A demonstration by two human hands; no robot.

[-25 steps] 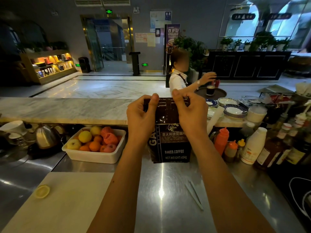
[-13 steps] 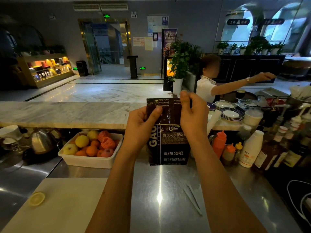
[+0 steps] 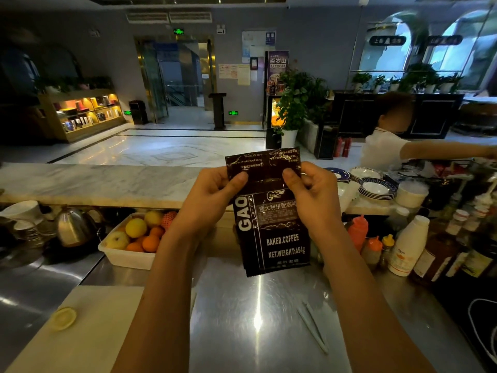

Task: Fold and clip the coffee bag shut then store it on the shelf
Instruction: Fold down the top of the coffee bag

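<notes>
A dark brown coffee bag (image 3: 274,232) with white print stands upright on the steel counter (image 3: 242,319), slightly tilted. Its flattened top flap sticks up above my fingers. My left hand (image 3: 212,197) pinches the flap's left side with the thumb in front. On the flap's right side my right hand (image 3: 312,195) pinches it the same way. A long white clip (image 3: 313,327) lies on the counter in front of the bag, to the right, with neither hand touching it.
A white tub of fruit (image 3: 134,243) and a steel kettle (image 3: 72,227) stand left of the bag. Sauce bottles (image 3: 357,232) and a white bottle (image 3: 408,246) crowd the right. A cutting board (image 3: 80,329) lies front left. A person (image 3: 387,146) reaches right behind the marble bar (image 3: 94,181).
The bag's top has been unrolled upward, so the flap now stands taller above my fingers. The person behind the bar has moved to the right.
</notes>
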